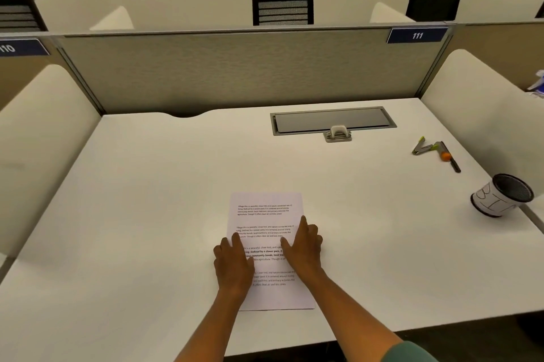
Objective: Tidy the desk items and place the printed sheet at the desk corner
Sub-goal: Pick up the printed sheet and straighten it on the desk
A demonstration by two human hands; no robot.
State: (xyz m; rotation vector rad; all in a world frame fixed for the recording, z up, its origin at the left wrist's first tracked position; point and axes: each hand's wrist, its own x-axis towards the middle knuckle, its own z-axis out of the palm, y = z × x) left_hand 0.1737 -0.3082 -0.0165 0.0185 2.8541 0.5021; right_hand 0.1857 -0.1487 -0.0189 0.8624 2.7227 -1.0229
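Both palms flat, fingers (pixel 303 223) spread, gripping nothing: left hand (pixel 234 263) and right hand (pixel 303 246) pressed on printed sheet (pixel 266 211), near front edge of worktop (pixel 147 199). Far right: stapler (pixel 419 148), pen (pixel 449 160), tipped cup (pixel 500 198).

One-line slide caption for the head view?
Both hands, left hand and right hand, rest flat on the printed sheet; stapler, pen and tipped pen cup lie right.

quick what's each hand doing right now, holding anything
Left hand: open, flat on the printed sheet, gripping nothing.
Right hand: open, flat on the same sheet, gripping nothing.
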